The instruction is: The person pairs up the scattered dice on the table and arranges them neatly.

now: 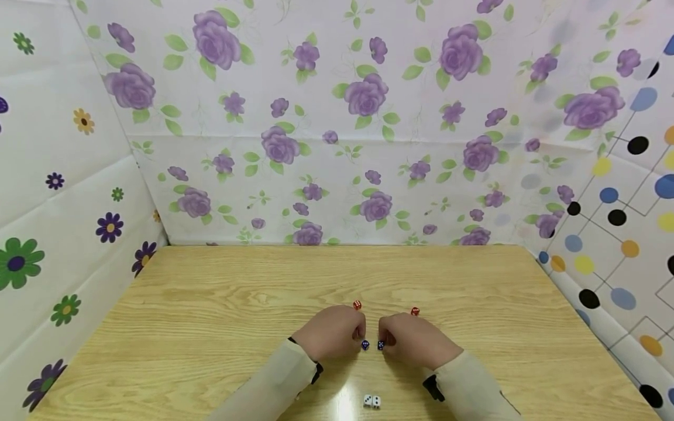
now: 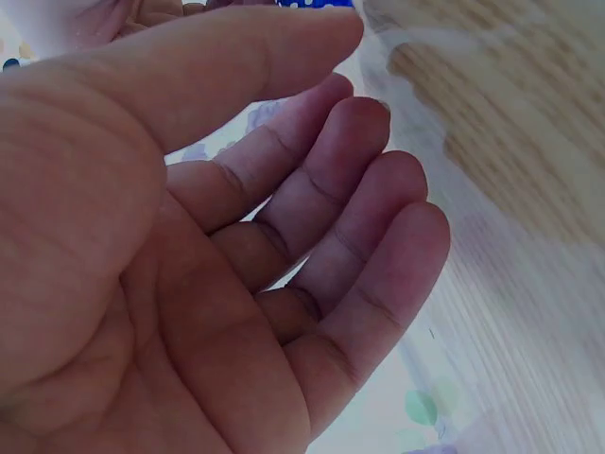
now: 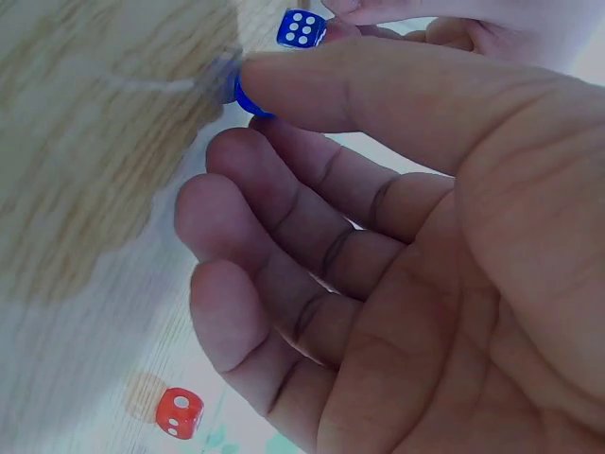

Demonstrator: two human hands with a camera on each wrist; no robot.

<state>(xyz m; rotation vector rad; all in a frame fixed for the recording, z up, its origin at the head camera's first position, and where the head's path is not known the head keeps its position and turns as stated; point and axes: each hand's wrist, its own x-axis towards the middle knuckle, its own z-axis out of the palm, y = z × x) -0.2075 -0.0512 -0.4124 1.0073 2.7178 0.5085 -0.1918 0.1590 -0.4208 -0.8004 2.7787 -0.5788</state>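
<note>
- Table (image 1: 237, 318) is filling the lower half of the head view: pale yellow-brown wood, grain running approx. side to side, w/ a streak of glare (image 1: 344, 403) shining nr the front.
- Back cloth (image 1: 326, 140) is hanging behind the table: white, purple roses, green leaves, a horiz. crease running across.
- L cloth (image 1: 52, 245) is covering the L side w/ green, purple & orange flowers; R cloth (image 1: 621, 234) is showing coloured dots & thin lines.
- R hand (image 1: 416, 340) is pinching the R blue die (image 1: 381, 345) btwn thumb & index, other fingers curving loosely.
- L hand (image 1: 335, 332) is curving its fingers, tips at the L blue die (image 1: 365, 345); can't tell if it's pinching or just touching.
- Blue dice are sitting nr each other btwn the hands, mid-table, a small gap separating them.
- L red die (image 1: 357, 305) is lying just beyond the L hand, R red die (image 1: 415, 311) just beyond the R.
- White dice (image 1: 371, 401) are sitting side by side nr the front edge of view.
- Pale sleeves (image 1: 279, 374) are covering both forearms, black straps (image 1: 433, 388) showing at the wrists.
</note>
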